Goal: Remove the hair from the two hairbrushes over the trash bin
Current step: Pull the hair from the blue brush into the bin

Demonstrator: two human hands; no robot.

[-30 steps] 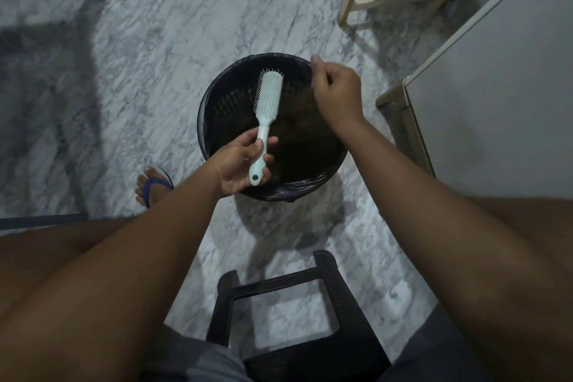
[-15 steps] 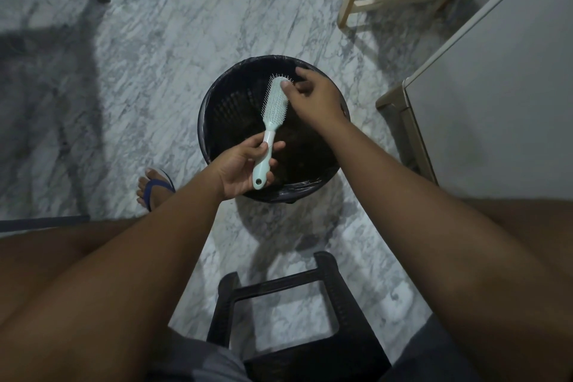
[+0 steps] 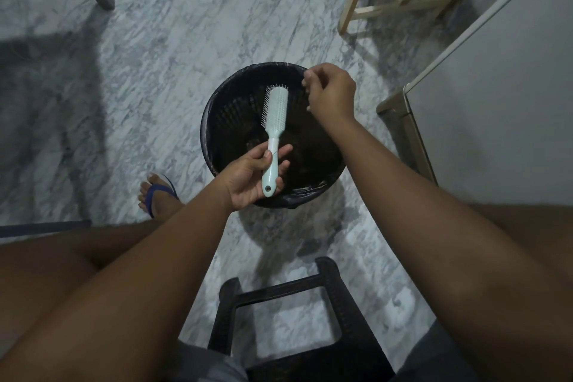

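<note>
The bin [image 3: 217, 146] mouth is partly taken: the brush [image 3: 274, 112] slants across its middle, its handle held in the left hand [image 3: 251, 177] at the near rim, and the right hand [image 3: 331, 93] hangs over the far right rim. Open room lies over the bin's left half. Bare floor [image 3: 161, 80] spreads left and beyond. A cabinet [image 3: 496, 121] closes the right side, a wooden frame [image 3: 400, 3] stands beyond it, and a stool [image 3: 338, 298] sits near, between the forearms.
</note>
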